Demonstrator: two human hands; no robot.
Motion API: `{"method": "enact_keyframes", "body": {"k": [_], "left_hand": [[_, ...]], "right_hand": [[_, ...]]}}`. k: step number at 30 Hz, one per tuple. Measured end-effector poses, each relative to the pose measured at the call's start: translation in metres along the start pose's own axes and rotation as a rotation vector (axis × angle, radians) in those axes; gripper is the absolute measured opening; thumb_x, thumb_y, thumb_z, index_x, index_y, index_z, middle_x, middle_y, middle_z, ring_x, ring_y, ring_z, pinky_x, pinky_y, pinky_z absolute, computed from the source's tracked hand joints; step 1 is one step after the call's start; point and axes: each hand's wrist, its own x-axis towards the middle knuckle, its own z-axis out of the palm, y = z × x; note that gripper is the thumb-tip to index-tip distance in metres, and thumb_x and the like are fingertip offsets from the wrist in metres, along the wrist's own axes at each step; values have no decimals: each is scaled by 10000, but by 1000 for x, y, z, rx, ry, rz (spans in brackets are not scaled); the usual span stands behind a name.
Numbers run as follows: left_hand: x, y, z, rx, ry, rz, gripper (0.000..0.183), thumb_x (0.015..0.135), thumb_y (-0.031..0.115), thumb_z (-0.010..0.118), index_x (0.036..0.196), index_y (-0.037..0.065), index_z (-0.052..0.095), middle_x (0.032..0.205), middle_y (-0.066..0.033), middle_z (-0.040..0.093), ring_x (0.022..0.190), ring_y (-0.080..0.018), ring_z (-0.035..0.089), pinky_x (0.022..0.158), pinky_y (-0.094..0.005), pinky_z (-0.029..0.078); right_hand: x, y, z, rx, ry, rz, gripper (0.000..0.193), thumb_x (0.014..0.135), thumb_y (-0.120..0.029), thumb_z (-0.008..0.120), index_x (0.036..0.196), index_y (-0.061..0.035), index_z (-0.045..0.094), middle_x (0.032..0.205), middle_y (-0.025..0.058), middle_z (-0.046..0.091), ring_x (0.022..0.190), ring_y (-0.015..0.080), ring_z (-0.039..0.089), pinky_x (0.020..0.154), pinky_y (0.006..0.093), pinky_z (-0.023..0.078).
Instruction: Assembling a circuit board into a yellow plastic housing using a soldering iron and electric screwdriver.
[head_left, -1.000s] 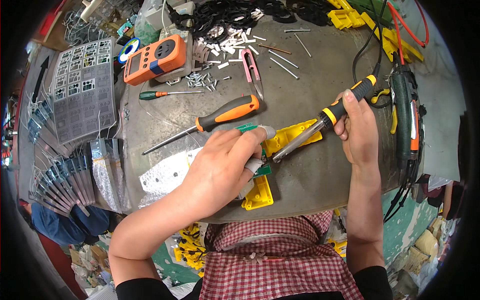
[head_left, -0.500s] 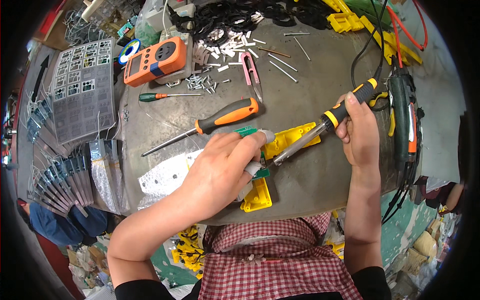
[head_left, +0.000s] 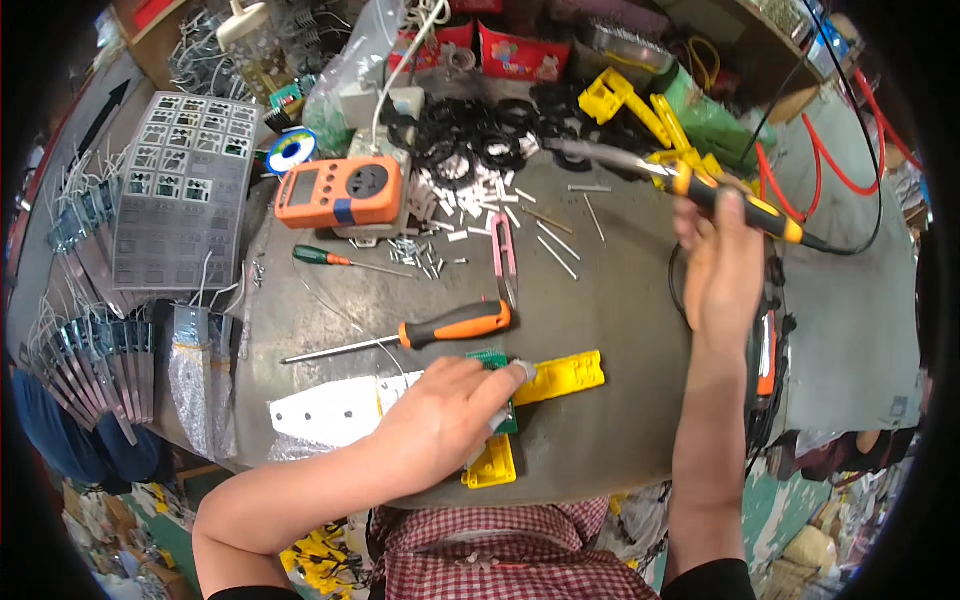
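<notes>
Right now pressing down with the left hand (head_left: pixel 440 425) on a small green circuit board (head_left: pixel 492 362), fingers together and flat on top, pinning it against the long yellow plastic housing (head_left: pixel 562 377) at the near edge of the grey worktable (head_left: pixel 620 300). Holding a yellow-and-black-handled soldering iron (head_left: pixel 720 195) up in the right hand (head_left: pixel 722 270), fingers clamped round the grip, metal tip pointing left, well clear of the board. Leaving the orange-and-black-handled screwdriver (head_left: pixel 455 325) lying just beyond the left hand, pink snips (head_left: pixel 503 262) past that.

Guessing the board's light, stiff and kinda fragile, so probably best pinching it by the bare edges rather than the parts on top. Housing looking like light, rigid plastic, likely sliding on the smooth top unless pinned. Iron only safe by the handle, obviously.
</notes>
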Motion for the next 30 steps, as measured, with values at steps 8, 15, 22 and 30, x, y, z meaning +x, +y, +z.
{"method": "enact_keyframes", "body": {"k": [8, 15, 22, 30], "left_hand": [[0, 5, 0, -48, -10, 5, 541, 674, -25, 652, 1194, 37, 514, 869, -65, 600, 832, -275, 580, 786, -386, 444], [7, 5, 2, -48, -77, -84, 516, 643, -44, 686, 1124, 73, 542, 877, -94, 587, 876, -327, 560, 783, -423, 455], [0, 8, -1, 18, -6, -122, 441, 664, -61, 677, 1078, 27, 551, 852, -99, 583, 852, -327, 558, 779, -420, 444], [3, 26, -18, 76, -184, -98, 520, 612, 59, 763, 1078, 13, 536, 942, -119, 583, 924, -348, 541, 888, -468, 408]], "right_hand": [[72, 56, 122, -396, -181, -475, 219, 887, -173, 638, 1030, -28, 556, 868, 137, 656, 802, 272, 659, 712, 358, 507], [64, 72, 115, -816, -477, 10, 497, 791, -262, 667, 1171, -46, 430, 918, 258, 647, 951, 428, 626, 831, 452, 495], [-36, -49, -82, -955, 49, 314, 279, 857, -208, 633, 1069, -26, 631, 965, 191, 664, 886, 315, 649, 790, 374, 509], [-153, -64, -271, -1633, 262, 467, 399, 822, -306, 672, 971, 62, 642, 964, 237, 642, 958, 398, 607, 832, 451, 471]]}}
